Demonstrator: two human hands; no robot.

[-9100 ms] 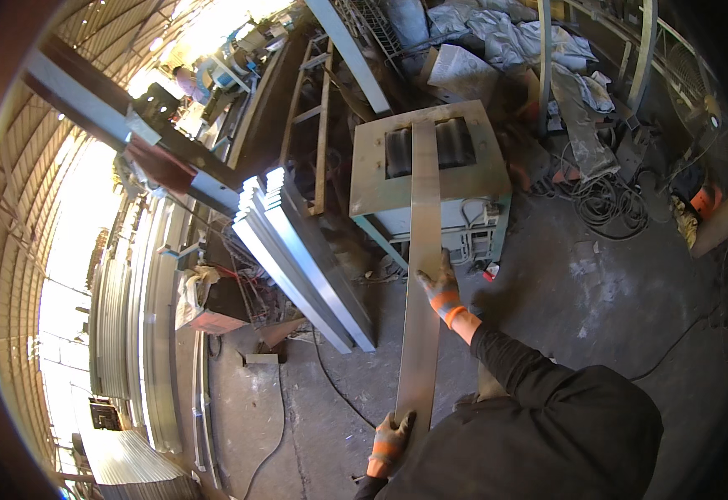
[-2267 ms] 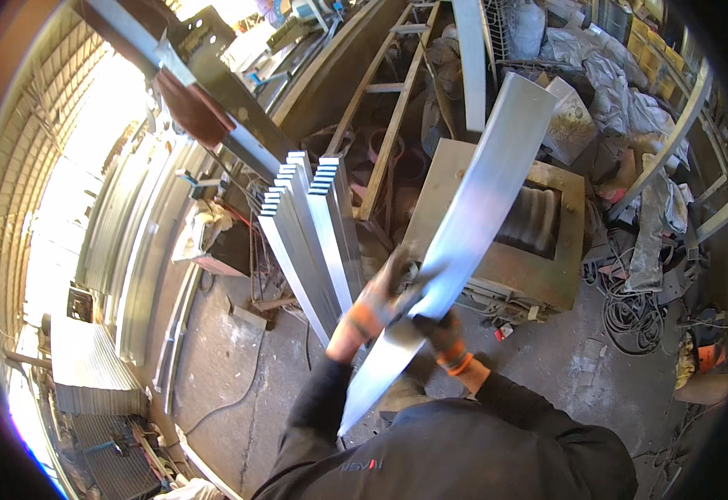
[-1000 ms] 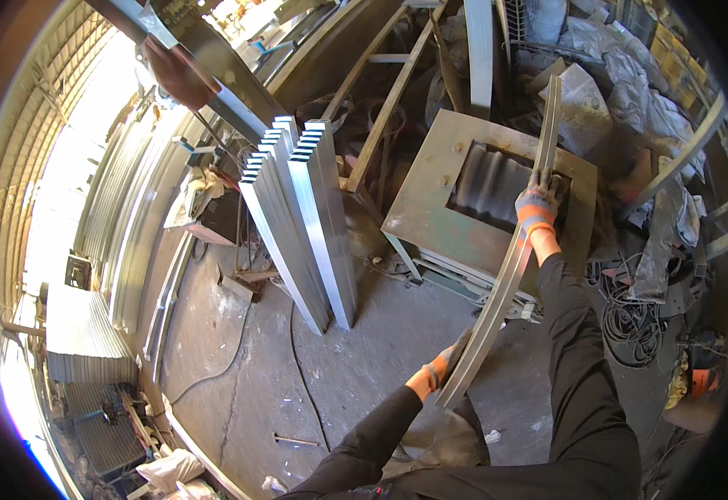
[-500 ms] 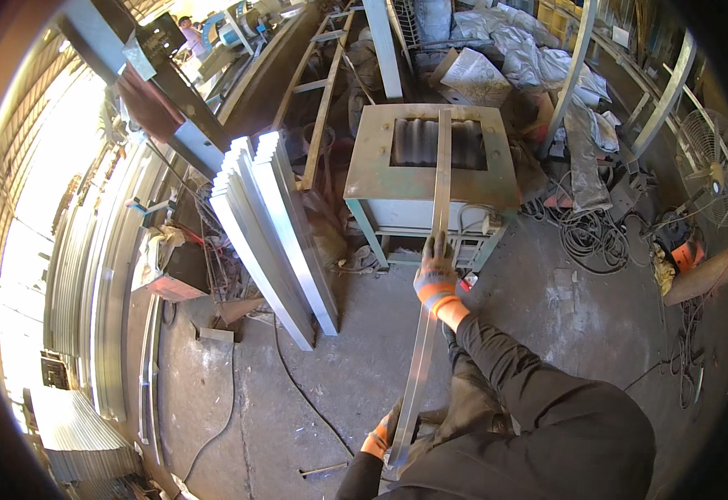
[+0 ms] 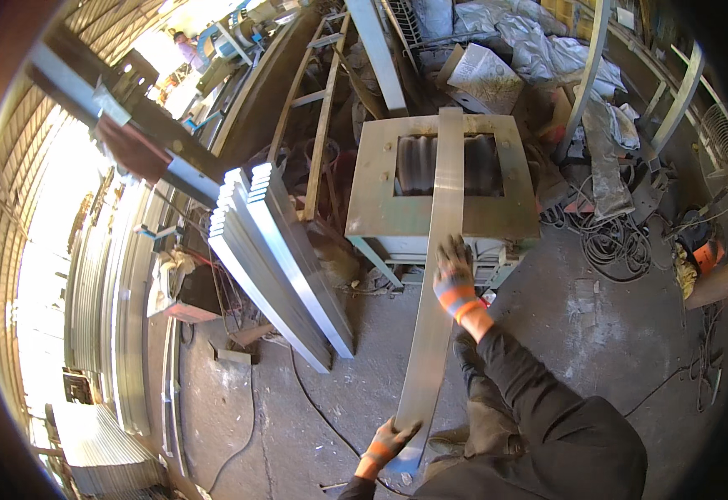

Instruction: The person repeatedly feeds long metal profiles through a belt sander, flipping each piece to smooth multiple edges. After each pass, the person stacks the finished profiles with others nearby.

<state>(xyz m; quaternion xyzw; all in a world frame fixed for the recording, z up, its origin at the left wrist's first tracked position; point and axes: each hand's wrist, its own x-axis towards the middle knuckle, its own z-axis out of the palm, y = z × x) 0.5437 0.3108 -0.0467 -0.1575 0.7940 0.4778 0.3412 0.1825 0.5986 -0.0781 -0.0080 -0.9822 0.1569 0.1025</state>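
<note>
Cluttered workshop floor of bare concrete is surrounding one green roller machine with a square opening in its top. One long flat metal strip is lying lengthwise over that opening, its near end reaching back toward the person. Left of the machine, one stack of metal sheets is leaning. Two gloved hands are clamping the strip: the right hand is gripping its middle just before the machine, the left hand is closing around its near end.
</note>
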